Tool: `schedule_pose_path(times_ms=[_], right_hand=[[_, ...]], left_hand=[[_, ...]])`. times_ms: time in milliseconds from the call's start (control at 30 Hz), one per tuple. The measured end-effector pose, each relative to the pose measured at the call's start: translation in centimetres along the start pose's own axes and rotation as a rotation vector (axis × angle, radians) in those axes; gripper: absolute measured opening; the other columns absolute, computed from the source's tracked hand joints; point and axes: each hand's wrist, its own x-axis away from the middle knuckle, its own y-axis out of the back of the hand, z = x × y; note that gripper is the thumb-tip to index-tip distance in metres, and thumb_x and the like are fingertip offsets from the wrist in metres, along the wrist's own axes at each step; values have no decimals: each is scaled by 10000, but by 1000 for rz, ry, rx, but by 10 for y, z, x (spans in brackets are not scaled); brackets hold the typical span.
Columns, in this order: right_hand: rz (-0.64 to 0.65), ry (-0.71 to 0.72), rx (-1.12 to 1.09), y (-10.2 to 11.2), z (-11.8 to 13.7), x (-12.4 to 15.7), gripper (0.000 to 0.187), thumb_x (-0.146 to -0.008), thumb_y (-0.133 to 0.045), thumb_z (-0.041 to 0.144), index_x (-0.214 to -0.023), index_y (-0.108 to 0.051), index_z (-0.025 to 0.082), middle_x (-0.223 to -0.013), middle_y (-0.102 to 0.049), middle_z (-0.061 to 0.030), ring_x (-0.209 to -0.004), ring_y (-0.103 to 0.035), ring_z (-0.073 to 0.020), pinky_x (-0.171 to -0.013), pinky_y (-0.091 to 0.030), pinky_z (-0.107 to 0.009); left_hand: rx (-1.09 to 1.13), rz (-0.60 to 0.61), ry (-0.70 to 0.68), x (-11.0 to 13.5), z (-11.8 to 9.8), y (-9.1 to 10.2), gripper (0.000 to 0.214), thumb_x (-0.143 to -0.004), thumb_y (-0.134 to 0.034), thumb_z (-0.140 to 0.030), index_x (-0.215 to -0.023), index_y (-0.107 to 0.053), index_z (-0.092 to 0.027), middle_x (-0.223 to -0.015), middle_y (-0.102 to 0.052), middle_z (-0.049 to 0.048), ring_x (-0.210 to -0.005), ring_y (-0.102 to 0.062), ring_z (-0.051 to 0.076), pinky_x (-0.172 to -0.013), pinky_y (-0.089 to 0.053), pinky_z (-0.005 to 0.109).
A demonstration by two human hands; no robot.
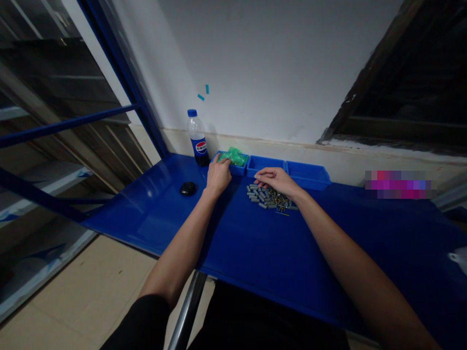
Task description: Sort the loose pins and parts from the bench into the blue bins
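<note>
My left hand is at the left blue bin, its fingers apart and touching crumpled green plastic inside. My right hand hovers over the near edge of the middle bin, above a loose pile. Its thumb and fingertips come together, and whatever may be between them is too small to make out. Short grey cylinders form the left part of that pile. Thin brass-coloured screw-like pieces lie on its right, partly hidden under my right hand.
A Pepsi bottle with dark liquid low inside stands left of the bins. Nearer to me lies a black mouse-like object. The right blue bin adjoins the middle one along the wall. All stand on a blue tabletop.
</note>
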Motion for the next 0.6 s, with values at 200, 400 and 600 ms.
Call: schedule_pose_path(times_ms=[200, 400, 600], right_hand=[[-14, 5, -20, 1, 4, -1, 166, -904, -751, 386, -937, -763, 224, -927, -814, -95, -763, -739, -205, -703, -608, -368], [-63, 49, 68, 11, 17, 4, 190, -862, -768, 374, -937, -762, 199, -794, -791, -71, -690, -717, -191, -679, -589, -338], [-276, 173, 308, 27, 15, 31, 144, -823, -755, 324, -892, -771, 199, -839, -792, -86, -792, -740, -249, -767, -586, -393]], left_hand=[[4, -80, -54, 2, -9, 1, 383, -952, -487, -97, -1234, -741, -156, -1376, -671, 148, -1420, -459, 337, -1198, -398, 522], [225, 78, -249, 10, -35, 5, 315, -997, -489, -172, -1160, -758, -159, -1128, -742, 129, -1111, -654, 270, -1040, -520, 403], [282, 230, -357, 20, -62, 2, 334, -1011, -491, -188, -1222, -750, -170, -1199, -748, 125, -1155, -677, 264, -1052, -530, 393]])
